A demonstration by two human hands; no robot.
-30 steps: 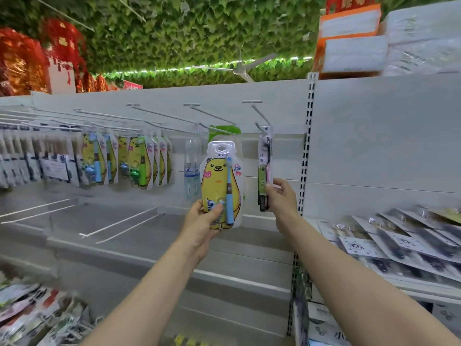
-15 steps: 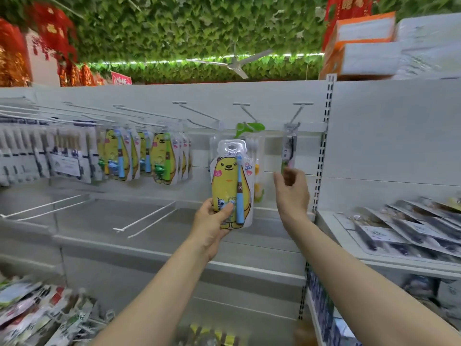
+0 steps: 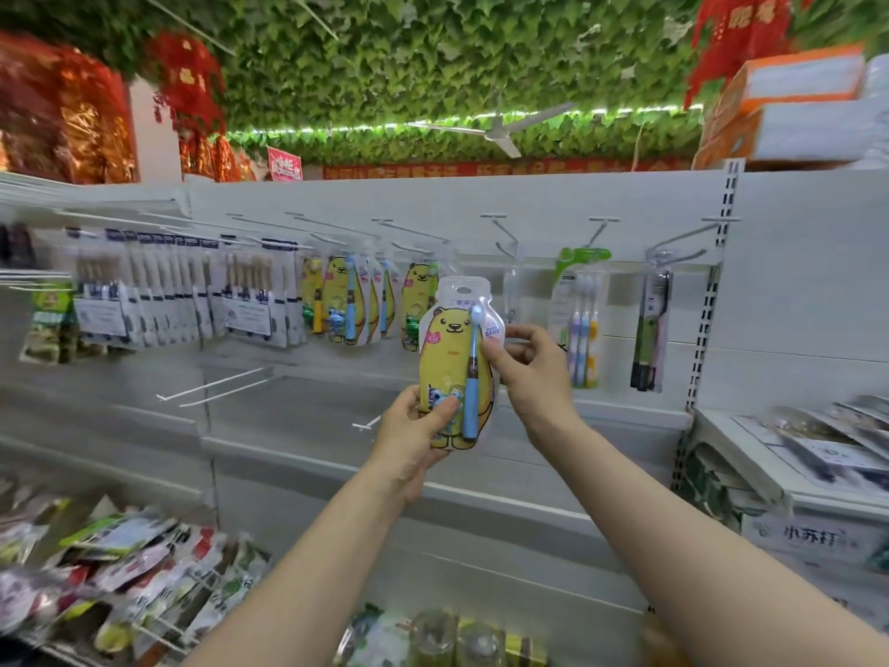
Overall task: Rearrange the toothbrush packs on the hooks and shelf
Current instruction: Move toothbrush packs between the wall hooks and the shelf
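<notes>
Gripping bear pack (image 3: 447, 358) at 6 o'clock with left hand (image 3: 413, 430); having released dark pack (image 3: 652, 324) at 3 o'clock, now pinching bear pack's edge with right hand (image 3: 529, 373), likely readying rehanging.

A white back panel (image 3: 433, 199) carries a row of wire hooks (image 3: 413, 231). From the left-hand hooks hang white-carded brush packs (image 3: 163, 291), then yellow bear-print packs (image 3: 339, 300). Further right, each on its own hook, hang a clear pack (image 3: 512, 286), a green-topped three-brush pack (image 3: 582, 320) and a dark brush pack (image 3: 652, 329). Below, two bare prongs (image 3: 216, 385) jut out over a white shelf (image 3: 298, 454). The right-hand shelf (image 3: 750, 474) holds flat packs (image 3: 827, 440) in overlapping rows.
</notes>
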